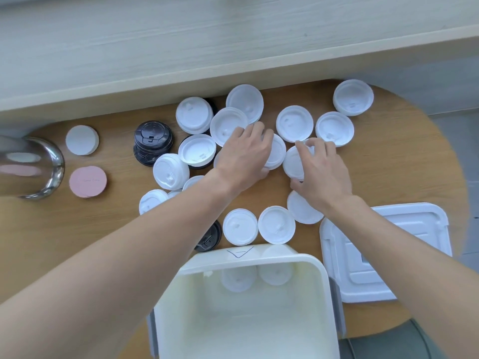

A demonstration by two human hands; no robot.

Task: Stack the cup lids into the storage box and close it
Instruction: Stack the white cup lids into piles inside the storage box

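Note:
Several white cup lids lie scattered over the round wooden table (404,161), with a few black lids (153,137) stacked at the left. My left hand (246,156) grips a white lid (276,151) at the table's middle. Beside it my right hand (321,172) curls its fingers round another white lid (294,161). The white storage box (248,260) stands open at the near edge, and no lids show inside it. Its flat white cover (414,229) lies to the right of the box.
A pink disc (88,181) and a white disc (82,140) lie at the left next to a shiny metal bowl (51,164). A pale wooden ledge (233,42) runs along the far side. A grey seat (394,343) shows at the lower right.

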